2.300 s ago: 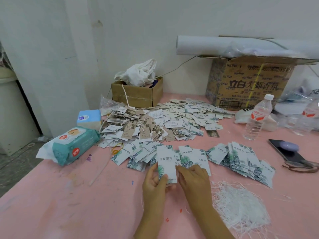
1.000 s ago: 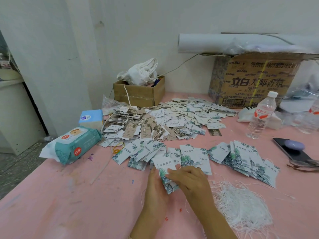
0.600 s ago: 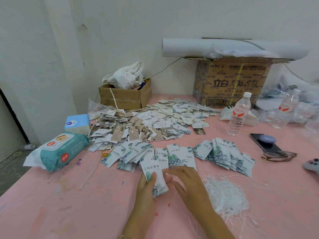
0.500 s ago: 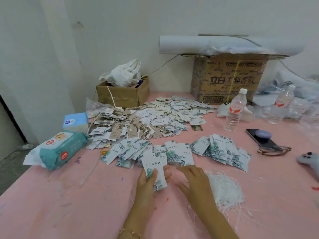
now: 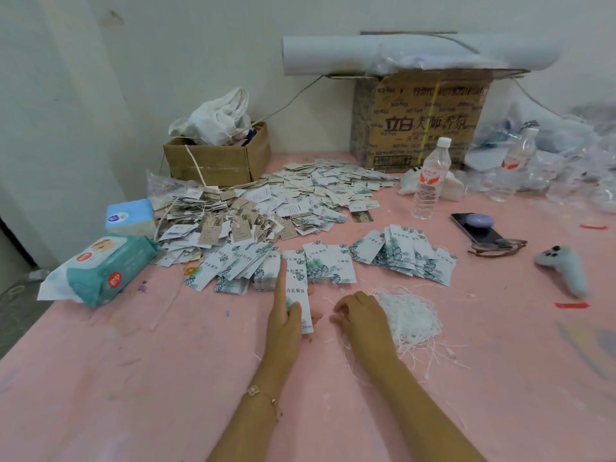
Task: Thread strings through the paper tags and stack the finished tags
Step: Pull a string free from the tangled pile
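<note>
On the left of the pink bench [image 5: 133,378] lies a pack of wipes [image 5: 100,270]. Past it, in the middle, sits a big heap of tags [image 5: 300,195]. In front of the heap the left hand [image 5: 285,316] holds one tag [image 5: 297,285], thumb on its face and one finger straight along its edge. Just beside it the right hand [image 5: 361,315] rests with curled fingers at the edge of the white strings [image 5: 411,316]; I cannot tell if it pinches one. Farther right a bottle [image 5: 430,181] stands and a phone [image 5: 476,228] lies flat.
</note>
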Tool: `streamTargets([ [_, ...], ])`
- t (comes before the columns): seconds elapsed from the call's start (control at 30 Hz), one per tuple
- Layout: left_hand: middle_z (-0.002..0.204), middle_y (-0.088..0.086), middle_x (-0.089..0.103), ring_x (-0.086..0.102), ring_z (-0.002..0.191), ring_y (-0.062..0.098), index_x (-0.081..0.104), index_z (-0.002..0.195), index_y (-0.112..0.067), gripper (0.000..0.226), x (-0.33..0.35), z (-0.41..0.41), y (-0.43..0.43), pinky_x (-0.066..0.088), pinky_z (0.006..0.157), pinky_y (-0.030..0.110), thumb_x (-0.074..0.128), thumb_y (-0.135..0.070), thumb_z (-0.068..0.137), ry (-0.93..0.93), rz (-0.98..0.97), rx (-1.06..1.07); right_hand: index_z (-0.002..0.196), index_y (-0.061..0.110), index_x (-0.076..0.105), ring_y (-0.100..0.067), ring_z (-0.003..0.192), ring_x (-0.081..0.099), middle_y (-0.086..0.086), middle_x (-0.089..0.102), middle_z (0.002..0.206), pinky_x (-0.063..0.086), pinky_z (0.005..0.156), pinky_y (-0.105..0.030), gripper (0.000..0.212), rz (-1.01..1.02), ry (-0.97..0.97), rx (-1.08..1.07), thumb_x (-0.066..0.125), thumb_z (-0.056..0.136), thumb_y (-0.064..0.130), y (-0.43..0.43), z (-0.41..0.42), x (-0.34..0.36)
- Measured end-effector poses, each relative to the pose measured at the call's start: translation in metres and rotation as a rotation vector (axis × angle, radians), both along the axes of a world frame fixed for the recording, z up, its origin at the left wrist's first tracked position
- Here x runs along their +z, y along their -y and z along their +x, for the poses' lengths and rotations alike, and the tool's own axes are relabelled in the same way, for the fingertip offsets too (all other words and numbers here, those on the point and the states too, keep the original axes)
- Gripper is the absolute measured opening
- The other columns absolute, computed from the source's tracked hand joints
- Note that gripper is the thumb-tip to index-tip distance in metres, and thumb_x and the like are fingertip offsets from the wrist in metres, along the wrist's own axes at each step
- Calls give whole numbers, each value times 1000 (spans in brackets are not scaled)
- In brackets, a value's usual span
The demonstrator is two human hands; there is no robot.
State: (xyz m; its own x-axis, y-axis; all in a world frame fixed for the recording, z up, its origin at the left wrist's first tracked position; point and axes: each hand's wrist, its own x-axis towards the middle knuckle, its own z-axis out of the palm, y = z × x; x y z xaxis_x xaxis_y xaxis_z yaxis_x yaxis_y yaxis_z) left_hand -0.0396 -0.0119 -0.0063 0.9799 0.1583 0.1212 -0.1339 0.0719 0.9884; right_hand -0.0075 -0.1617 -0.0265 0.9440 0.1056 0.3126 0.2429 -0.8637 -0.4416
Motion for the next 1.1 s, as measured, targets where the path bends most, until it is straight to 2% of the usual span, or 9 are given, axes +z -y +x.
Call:
streamTargets([
  [0.13, 103, 3, 71, 65, 68, 15, 71, 102, -42, 57, -7, 2, 2, 44, 46, 24, 33, 0, 99, 22, 108, -39, 100, 25, 63, -18, 104, 47, 5, 55, 103, 32, 84, -29, 20, -80, -34, -39, 55, 92, 41, -3, 4, -1],
  [0.2, 92, 2, 72, 64, 66, 12, 73, 96, -36, 48, -10, 2, 4, 43, 49, 20, 40, -2, 99, 42, 170, -44, 100, 24, 62, -19, 105, 47, 4, 55, 104, 31, 83, -30, 19, -129, -9, -54, 51, 94, 39, -5, 4, -4],
  [0.27, 99, -4, 71, 67, 74, 12, 73, 97, -36, 33, -10, 2, 6, 48, 56, 20, 53, -9, 97, 58, 207, -30, 102, 22, 60, -20, 104, 47, 3, 55, 104, 31, 83, -30, 19, -170, 13, -65, 50, 95, 37, -6, 2, -4],
  [0.4, 98, -18, 70, 64, 97, 4, 72, 103, -40, 26, -9, 2, 5, 53, 83, 27, 76, -27, 82, 66, 292, -30, 81, 14, 61, -23, 78, 59, 0, 60, 81, 26, 71, -30, 17, -110, 185, 18, 74, 73, 8, -8, -10, 5],
  [0.53, 97, -19, 73, 64, 99, -1, 76, 92, -43, 27, -6, 2, 5, 46, 85, 15, 77, -19, 81, 94, 307, -62, 79, 21, 47, -11, 76, 50, 7, 52, 76, 27, 79, -27, 14, 109, 226, 141, 39, 85, 12, -7, -20, 14],
  [0.73, 76, -4, 73, 67, 62, 10, 78, 77, -28, 17, -4, 1, 6, 49, 57, 17, 75, -12, 83, 73, 213, -39, 75, 34, 41, -5, 69, 38, 11, 48, 67, 31, 63, -20, 33, 393, 87, 140, 41, 95, 8, -7, -27, 15],
  [0.83, 65, 4, 70, 63, 55, 12, 76, 77, -26, 9, -4, 2, 2, 48, 46, 24, 75, -19, 83, -7, 126, 51, 74, 32, 42, -2, 55, 37, 7, 47, 64, 31, 56, -25, 35, 703, 11, 11, 36, 92, 2, -3, -23, 18],
  [0.93, 63, 13, 69, 60, 47, 17, 77, 79, -25, 3, -2, 4, -2, 46, 39, 24, 77, -28, 77, -91, -50, 80, 80, 26, 42, -13, 60, 42, -1, 51, 68, 36, 59, -28, 34, 837, 66, -74, 34, 95, -3, 4, -20, 18],
  [1.1, 67, 10, 73, 67, 56, 11, 75, 80, -23, 10, -3, 5, -6, 44, 40, 20, 74, -33, 77, -100, -77, 153, 84, 21, 44, -16, 74, 54, -5, 58, 77, 41, 63, -11, 31, 910, 136, -99, 36, 96, -6, 2, -18, 22],
])
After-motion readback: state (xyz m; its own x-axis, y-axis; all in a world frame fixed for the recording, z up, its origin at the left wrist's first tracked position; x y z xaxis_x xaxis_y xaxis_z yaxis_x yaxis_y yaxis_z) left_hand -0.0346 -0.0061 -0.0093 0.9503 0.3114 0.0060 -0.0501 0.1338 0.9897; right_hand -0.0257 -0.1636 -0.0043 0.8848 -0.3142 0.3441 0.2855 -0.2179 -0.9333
